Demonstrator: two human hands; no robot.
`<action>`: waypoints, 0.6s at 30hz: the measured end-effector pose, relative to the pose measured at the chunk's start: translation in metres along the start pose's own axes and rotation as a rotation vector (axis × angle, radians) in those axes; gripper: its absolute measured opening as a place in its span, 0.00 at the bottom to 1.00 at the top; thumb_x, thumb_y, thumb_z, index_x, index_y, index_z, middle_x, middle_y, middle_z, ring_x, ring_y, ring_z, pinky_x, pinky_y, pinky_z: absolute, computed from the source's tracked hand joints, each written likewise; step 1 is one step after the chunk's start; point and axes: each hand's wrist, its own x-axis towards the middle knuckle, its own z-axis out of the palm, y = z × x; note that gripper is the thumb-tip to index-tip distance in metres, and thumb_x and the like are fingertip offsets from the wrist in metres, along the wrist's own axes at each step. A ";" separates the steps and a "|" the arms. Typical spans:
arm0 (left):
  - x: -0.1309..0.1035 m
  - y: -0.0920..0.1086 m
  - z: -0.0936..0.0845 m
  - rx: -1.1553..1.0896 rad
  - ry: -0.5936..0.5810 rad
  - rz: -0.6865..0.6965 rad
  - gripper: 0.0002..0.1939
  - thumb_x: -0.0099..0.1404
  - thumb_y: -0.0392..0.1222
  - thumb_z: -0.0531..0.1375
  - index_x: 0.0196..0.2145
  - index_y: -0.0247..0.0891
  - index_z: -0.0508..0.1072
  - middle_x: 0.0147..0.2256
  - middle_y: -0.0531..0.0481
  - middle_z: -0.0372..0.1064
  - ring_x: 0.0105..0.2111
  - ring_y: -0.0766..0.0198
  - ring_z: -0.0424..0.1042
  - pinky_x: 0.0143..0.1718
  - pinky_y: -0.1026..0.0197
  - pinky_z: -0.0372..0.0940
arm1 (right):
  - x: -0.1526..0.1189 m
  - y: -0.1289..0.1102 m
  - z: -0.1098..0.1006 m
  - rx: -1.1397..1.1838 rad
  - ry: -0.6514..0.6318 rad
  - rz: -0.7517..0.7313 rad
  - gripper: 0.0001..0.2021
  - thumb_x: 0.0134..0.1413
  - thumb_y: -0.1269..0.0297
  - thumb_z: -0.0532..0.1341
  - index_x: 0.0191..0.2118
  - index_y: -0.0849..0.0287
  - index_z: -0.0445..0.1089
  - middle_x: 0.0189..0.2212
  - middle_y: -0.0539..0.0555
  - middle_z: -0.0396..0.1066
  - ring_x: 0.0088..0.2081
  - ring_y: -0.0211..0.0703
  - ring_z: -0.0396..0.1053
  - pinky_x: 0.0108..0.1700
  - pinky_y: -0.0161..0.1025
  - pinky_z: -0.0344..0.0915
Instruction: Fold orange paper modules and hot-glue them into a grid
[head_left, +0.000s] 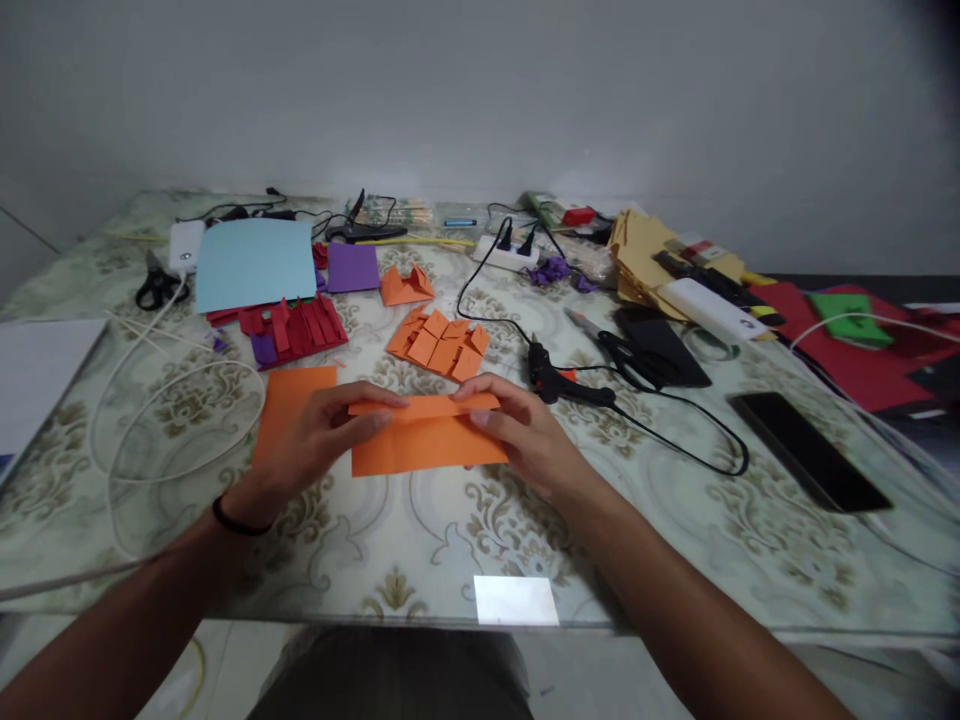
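Observation:
Between my two hands is an orange sheet of paper (427, 447), held just above the table with its far edge folded over toward me. My left hand (330, 425) pinches the fold's left end between thumb and fingers. At the right end, my right hand (517, 425) grips the same sheet, thumb in front and fingers behind. Under my left hand lies another orange sheet (300, 390), partly covered. Just beyond the held paper rest several folded orange paper pieces (439, 343) and one more folded orange piece (407, 286).
A black glue gun (562, 385), scissors (637, 360) and a phone (810, 450) lie to the right. Behind are a power strip (508, 253), a purple sheet (354, 268) and a light-blue sheet (256, 265) above red folded paper (300, 335). A white cable (120, 400) loops at left.

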 end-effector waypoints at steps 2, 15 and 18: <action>0.002 0.004 0.004 0.071 0.044 -0.024 0.10 0.66 0.48 0.67 0.39 0.42 0.85 0.39 0.46 0.83 0.41 0.56 0.78 0.42 0.58 0.70 | 0.002 0.005 0.000 -0.072 0.050 -0.029 0.12 0.50 0.58 0.75 0.38 0.55 0.76 0.36 0.49 0.72 0.33 0.38 0.67 0.35 0.34 0.62; 0.003 0.001 0.008 0.209 0.101 -0.042 0.13 0.66 0.49 0.66 0.45 0.43 0.84 0.42 0.49 0.83 0.41 0.57 0.78 0.40 0.59 0.72 | 0.002 0.011 -0.003 -0.227 0.082 0.018 0.25 0.50 0.49 0.75 0.52 0.53 0.76 0.23 0.45 0.69 0.23 0.38 0.63 0.26 0.36 0.59; 0.004 0.002 0.007 0.177 0.087 -0.024 0.12 0.65 0.47 0.66 0.44 0.43 0.84 0.43 0.49 0.83 0.43 0.57 0.79 0.42 0.60 0.72 | 0.001 0.011 -0.003 -0.249 0.079 0.015 0.27 0.51 0.49 0.75 0.53 0.56 0.76 0.22 0.45 0.69 0.23 0.37 0.62 0.26 0.36 0.58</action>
